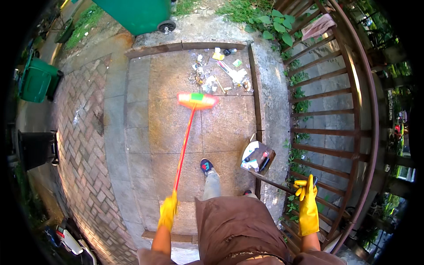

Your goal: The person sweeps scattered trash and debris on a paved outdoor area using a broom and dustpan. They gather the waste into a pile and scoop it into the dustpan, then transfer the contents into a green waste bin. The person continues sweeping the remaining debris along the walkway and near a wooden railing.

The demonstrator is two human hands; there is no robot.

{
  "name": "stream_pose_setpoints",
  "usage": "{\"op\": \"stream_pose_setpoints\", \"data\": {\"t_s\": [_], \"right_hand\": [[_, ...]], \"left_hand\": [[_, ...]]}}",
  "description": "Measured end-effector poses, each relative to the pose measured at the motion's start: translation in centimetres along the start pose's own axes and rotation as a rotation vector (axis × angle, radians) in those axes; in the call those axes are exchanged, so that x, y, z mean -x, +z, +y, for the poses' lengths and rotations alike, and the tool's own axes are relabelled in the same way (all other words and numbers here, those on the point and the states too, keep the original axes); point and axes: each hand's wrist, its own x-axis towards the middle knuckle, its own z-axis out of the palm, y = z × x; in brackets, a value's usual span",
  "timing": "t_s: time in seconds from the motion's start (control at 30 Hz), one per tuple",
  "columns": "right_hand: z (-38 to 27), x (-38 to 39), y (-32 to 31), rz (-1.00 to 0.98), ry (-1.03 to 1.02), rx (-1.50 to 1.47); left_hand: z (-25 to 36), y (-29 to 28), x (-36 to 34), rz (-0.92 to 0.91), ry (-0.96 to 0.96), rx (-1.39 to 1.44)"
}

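My left hand [168, 212], in a yellow rubber glove, is closed round the upper end of a long red broom handle [184, 150]. The broom's head [197, 100], red-orange with a green middle and blurred, lies on the paving ahead, just short of scattered litter [238, 77]. At the right, my other yellow glove covers my right hand [308, 205], whose fingers wrap the end of a dark dustpan handle [276, 183]. The dustpan [270, 154] rests on the ground near the right kerb; white scraps and small dark pieces of rubbish lie in it.
A raised kerb [185, 46] borders the paved patch. Brown railings [324, 112] with a pink cloth [319, 26] run along the right. Green wheeled bins [137, 15] stand at the far side and left, beside a dark bin [37, 150]. Brick paving [84, 132] lies left.
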Motion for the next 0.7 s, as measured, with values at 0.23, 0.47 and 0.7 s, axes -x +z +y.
{"op": "stream_pose_setpoints", "data": {"t_s": [0.23,0.47,0.7], "right_hand": [[-5.3,-3.7,5.4,0.003,0.008,0.001],[-9.2,-7.4,11.8,-0.037,0.058,-0.027],[-13.6,-13.2,17.7,-0.184,0.272,0.065]], "left_hand": [[15.4,-11.2,-1.0,0.036,0.185,-0.015],[11.2,-10.0,-1.0,-0.066,0.171,-0.067],[36.1,-18.9,1.0,0.28,0.517,-0.345]]}}
